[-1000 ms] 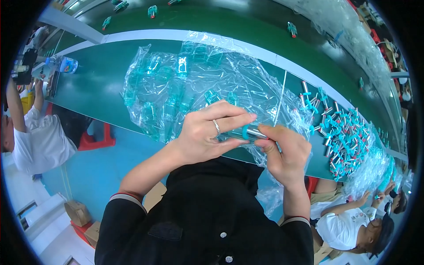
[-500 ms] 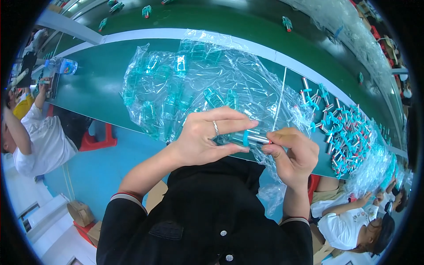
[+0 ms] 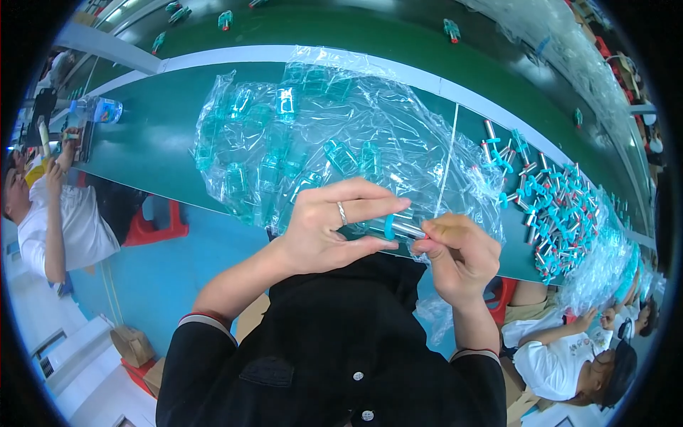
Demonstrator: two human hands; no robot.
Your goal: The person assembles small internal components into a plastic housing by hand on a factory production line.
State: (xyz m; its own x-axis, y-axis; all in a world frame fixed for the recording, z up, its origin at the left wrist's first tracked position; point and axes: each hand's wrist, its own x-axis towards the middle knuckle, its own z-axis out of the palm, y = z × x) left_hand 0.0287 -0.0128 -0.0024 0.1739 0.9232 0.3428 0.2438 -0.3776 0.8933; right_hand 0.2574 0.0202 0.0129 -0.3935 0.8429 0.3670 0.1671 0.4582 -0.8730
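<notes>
My left hand (image 3: pixel 316 228), wearing a ring, curls its fingers and thumb around a clear teal plastic casing, largely hidden by the hand. From its right end sticks a silver metal tube (image 3: pixel 407 230) with a teal collar (image 3: pixel 389 227). My right hand (image 3: pixel 462 256) pinches the tube's free end, where a bit of red shows, between thumb and fingers. Behind both hands a clear plastic bag (image 3: pixel 405 135) spreads over the bench, with several teal casings (image 3: pixel 341 156) in or under it. Farther right lies a heap of metal tubes with teal collars and red tips (image 3: pixel 558 220).
Past the bench's pale rail (image 3: pixel 420 80) runs a dark green belt (image 3: pixel 341 28) carrying scattered teal pieces (image 3: pixel 452 30). A plastic bottle (image 3: pixel 107 110) lies at far left. People sit at both sides, near red stools (image 3: pixel 160 220). Crumpled plastic (image 3: pixel 601 260) borders the heap.
Both hands keep their grip on the joined parts; the right hand has shifted slightly left and down, and the tube tilts a little more. Pieces on the belt have drifted left.
</notes>
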